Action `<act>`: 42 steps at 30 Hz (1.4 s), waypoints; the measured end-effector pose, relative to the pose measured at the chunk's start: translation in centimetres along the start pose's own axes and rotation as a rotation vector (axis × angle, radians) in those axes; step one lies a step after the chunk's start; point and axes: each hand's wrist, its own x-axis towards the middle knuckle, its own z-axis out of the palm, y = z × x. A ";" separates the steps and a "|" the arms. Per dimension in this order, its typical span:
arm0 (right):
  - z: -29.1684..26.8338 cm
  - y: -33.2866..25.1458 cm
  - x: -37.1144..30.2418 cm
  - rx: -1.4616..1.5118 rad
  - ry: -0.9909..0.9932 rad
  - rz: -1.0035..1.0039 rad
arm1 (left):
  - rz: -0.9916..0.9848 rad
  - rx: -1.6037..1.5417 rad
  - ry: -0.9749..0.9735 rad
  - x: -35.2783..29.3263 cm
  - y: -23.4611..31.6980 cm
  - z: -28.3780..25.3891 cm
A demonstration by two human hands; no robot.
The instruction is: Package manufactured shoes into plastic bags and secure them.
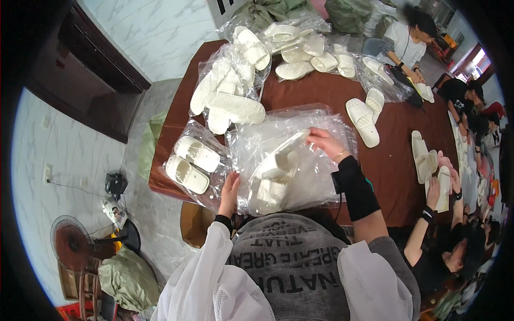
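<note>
A pair of cream slippers [273,179] sits inside a clear plastic bag [316,171] on the brown table [396,176] right in front of me. My left hand [229,193] holds the bag's lower left edge, beside the slippers. My right hand [326,143] pinches the top of the bag above the slippers; its wrist wears a black sleeve. A stack of more clear bags lies under this one.
Another bagged pair [188,164] lies to the left, with heaps of bagged slippers [230,96] further back. Loose slippers [364,119] lie to the right. A person at my right handles slippers [431,168]; other people sit at the far right. A fan [72,246] stands on the floor.
</note>
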 end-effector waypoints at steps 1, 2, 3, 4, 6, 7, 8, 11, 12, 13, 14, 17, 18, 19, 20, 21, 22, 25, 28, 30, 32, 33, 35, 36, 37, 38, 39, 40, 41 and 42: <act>0.2 -0.2 0.5 -0.002 -0.105 0.080 | -0.006 -0.005 -0.016 -0.1 0.0 0.1; 0.3 0.2 1.3 -0.094 -0.132 0.130 | -0.013 -0.010 -0.031 -0.1 0.0 0.3; 0.3 0.9 2.0 -0.093 -0.131 0.127 | -0.011 -0.008 -0.032 -0.1 0.0 0.3; 0.4 1.3 2.7 -0.152 -0.113 0.163 | -0.038 -0.074 -0.014 0.0 -0.1 0.3; 0.6 1.9 3.7 -0.073 -0.045 0.227 | -0.114 -0.258 0.003 0.4 -0.4 -0.1; 0.9 2.1 4.0 -0.073 -0.055 0.226 | -0.113 -0.258 0.014 0.5 -0.7 -0.5; 1.2 2.3 4.2 -0.030 -0.100 0.234 | -0.182 -0.313 0.035 0.7 -0.9 -1.0; 1.2 3.3 4.8 -0.102 -0.244 0.274 | -0.277 -0.340 0.056 0.9 -1.9 -1.8; 1.4 4.1 4.9 0.001 -0.275 0.300 | -0.283 -0.378 0.033 1.0 -1.9 -1.8; 1.1 5.1 5.0 0.104 -0.299 0.323 | -0.287 -0.414 0.002 1.2 -1.6 -1.7; 0.9 6.0 5.1 0.190 -0.259 0.261 | -0.235 -0.438 -0.008 1.4 -1.4 -1.2; 3.6 5.6 5.4 0.166 -0.269 0.346 | -0.276 -0.369 -0.001 1.0 -1.6 -2.2; 3.5 5.4 5.4 0.164 -0.270 0.347 | -0.296 -0.388 0.020 1.1 -1.4 -2.0; 3.4 5.2 5.3 0.267 -0.269 0.455 | -0.295 -0.391 0.021 1.0 -1.1 -1.9; 3.3 4.9 5.3 0.370 -0.267 0.563 | -0.302 -0.368 0.019 1.0 -0.8 -1.9; 3.5 4.2 5.1 0.368 -0.270 0.567 | -0.312 -0.345 0.021 0.7 -0.4 -1.9; 3.9 3.4 4.8 0.170 -0.285 0.510 | -0.314 -0.347 0.021 0.5 0.2 -1.6; 4.4 2.6 4.1 -0.026 -0.302 0.521 | -0.284 -0.302 0.016 0.4 1.0 -1.1; 4.7 2.5 3.1 -0.001 -0.318 0.616 | -0.266 -0.235 0.026 0.2 0.6 -1.4; 4.3 2.7 2.5 -0.049 -0.330 0.672 | -0.276 -0.234 0.024 -0.3 1.9 -0.8; 3.7 3.4 1.5 -0.026 -0.300 0.611 | -0.284 -0.230 0.009 0.1 1.9 -0.4; 3.9 3.4 1.2 -0.012 -0.302 0.545 | -0.311 -0.295 -0.025 0.1 0.7 -1.2; 3.7 2.3 0.2 0.002 -0.349 0.513 | -0.340 -0.368 -0.055 0.3 -1.0 -2.0; 3.5 1.9 -0.4 0.023 -0.380 0.477 | -0.327 -0.353 -0.023 0.6 -1.4 -1.9; 3.5 2.0 -0.9 0.020 -0.375 0.478 | -0.315 -0.337 0.010 0.8 -1.7 -2.0; 3.7 2.0 -1.5 -0.076 -0.343 0.514 | -0.321 -0.303 -0.065 0.9 -2.0 -2.3; 3.6 2.2 -2.2 -0.171 -0.303 0.551 | -0.321 -0.305 -0.078 1.1 -1.5 -2.2; 3.7 2.5 -3.0 -0.172 -0.290 0.553 | -0.368 -0.292 -0.079 1.2 -0.9 -2.0; 3.9 2.8 -3.8 -0.149 -0.251 0.479 | -0.415 -0.278 -0.080 1.4 -0.5 -1.9; 4.1 2.9 -4.2 -0.128 -0.220 0.402 | -0.389 -0.301 -0.114 1.5 -0.1 -1.9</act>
